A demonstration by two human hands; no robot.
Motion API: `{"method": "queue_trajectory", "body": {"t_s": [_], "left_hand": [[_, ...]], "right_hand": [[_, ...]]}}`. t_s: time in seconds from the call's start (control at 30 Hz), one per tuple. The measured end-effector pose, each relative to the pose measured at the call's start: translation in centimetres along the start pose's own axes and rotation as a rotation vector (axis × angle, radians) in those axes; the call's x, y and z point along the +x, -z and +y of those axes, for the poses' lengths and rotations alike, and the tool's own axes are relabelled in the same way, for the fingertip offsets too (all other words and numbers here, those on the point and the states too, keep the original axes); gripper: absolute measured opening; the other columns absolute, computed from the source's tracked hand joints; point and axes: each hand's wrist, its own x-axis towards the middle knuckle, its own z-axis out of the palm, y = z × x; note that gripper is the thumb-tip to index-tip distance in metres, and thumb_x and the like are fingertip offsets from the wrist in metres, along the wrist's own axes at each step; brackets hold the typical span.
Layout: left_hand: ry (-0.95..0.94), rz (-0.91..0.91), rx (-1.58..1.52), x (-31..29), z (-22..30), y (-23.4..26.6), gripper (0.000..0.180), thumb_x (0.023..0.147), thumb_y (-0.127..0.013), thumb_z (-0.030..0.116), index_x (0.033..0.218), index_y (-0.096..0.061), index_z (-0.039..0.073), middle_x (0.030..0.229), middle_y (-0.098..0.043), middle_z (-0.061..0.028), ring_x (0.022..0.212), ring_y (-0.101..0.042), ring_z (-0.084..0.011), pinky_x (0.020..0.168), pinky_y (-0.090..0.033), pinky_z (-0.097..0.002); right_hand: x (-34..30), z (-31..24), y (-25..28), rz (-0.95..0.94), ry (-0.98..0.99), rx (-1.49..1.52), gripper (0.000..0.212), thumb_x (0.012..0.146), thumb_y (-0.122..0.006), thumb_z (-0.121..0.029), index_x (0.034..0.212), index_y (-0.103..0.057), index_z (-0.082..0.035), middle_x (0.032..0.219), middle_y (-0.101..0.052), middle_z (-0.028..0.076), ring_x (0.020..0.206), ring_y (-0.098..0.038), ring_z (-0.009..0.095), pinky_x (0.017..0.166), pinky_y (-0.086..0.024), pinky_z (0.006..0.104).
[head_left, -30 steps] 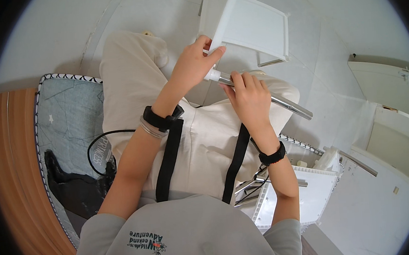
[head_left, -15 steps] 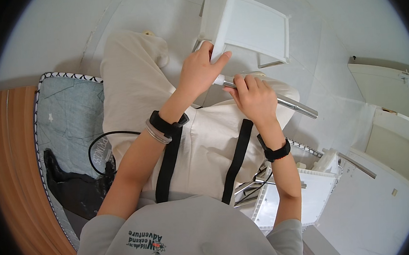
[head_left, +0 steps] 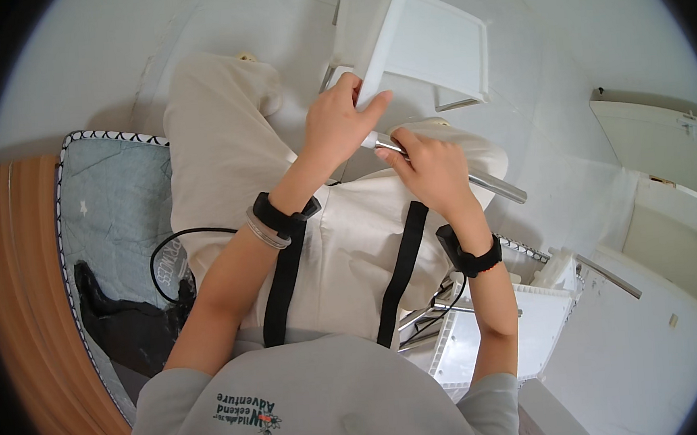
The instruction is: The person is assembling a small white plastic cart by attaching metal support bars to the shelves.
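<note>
Over the person's lap, the left hand (head_left: pixel 340 125) pinches the lower end of a stiff white panel (head_left: pixel 385 41) while the right hand (head_left: pixel 434 171) is wrapped around a smooth, slippery-looking metal tube (head_left: pixel 492 186), best gripped mid-length. A white wire basket (head_left: pixel 494 337) and loose rods (head_left: pixel 428 313) crowd the floor by the right knee, a grey mat (head_left: pixel 109 210) at the left

Metal tube's (head_left: pixel 487 182) middle under the right hand (head_left: pixel 430 167), white panel's (head_left: pixel 388 33) top cut off.
</note>
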Motion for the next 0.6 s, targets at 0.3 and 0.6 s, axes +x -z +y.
{"method": "queue_trajectory", "body": {"t_s": [0.3, 0.6], "left_hand": [[0.044, -0.127, -0.103, 0.0, -0.7, -0.2, 0.034, 0.077, -0.065, 0.032, 0.084, -0.053, 0.001, 0.062, -0.053, -0.0036, 0.054, -0.047, -0.0096, 0.049, -0.038, -0.024], [0.099, -0.068, -0.247, 0.4, -0.6, -0.1, 0.034, 0.078, -0.063, 0.031, 0.085, -0.053, 0.0, 0.063, -0.055, -0.0031, 0.055, -0.046, -0.0079, 0.051, -0.037, -0.0232]], "right_hand": [[-1.4, 0.3, -2.3, 0.186, 0.05, -0.025, 0.03, 0.076, -0.062, -0.034, 0.08, -0.054, -0.005, 0.064, -0.054, 0.007, 0.056, -0.056, 0.023, 0.047, -0.042, 0.0333], [-0.5, 1.4, -2.8, 0.481, 0.248, -0.265, 0.031, 0.072, -0.065, -0.034, 0.084, -0.056, -0.007, 0.064, -0.046, 0.001, 0.052, -0.046, 0.017, 0.048, -0.035, 0.0283]]}}
